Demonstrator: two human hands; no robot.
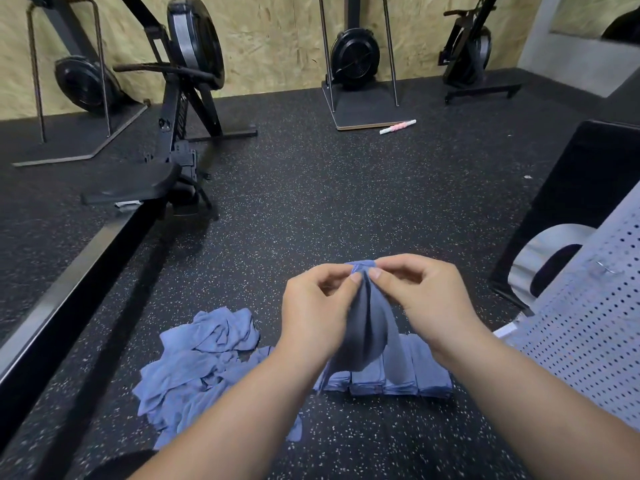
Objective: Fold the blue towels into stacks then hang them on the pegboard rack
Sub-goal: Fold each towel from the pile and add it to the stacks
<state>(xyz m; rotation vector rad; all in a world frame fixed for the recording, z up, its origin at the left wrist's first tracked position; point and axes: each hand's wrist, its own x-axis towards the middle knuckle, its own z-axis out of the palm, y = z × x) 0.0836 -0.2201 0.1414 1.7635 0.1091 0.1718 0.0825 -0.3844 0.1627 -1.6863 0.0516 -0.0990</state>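
A blue towel (369, 327) hangs in the air over the floor, pinched at its top edge by both hands. My left hand (315, 310) grips it from the left and my right hand (420, 292) from the right, thumbs almost touching. Below and behind it several folded blue towels (412, 375) lie side by side in a row on the floor. A loose pile of unfolded blue towels (197, 368) lies to the left. The white pegboard rack (588, 327) stands at the right edge, with a metal hook on it.
The floor is black speckled rubber (329, 202). A rowing machine (166, 161) with a long rail runs along the left. More fan machines stand against the wooden wall. A pink roller (397, 127) lies far ahead. A black panel (568, 202) leans at the right.
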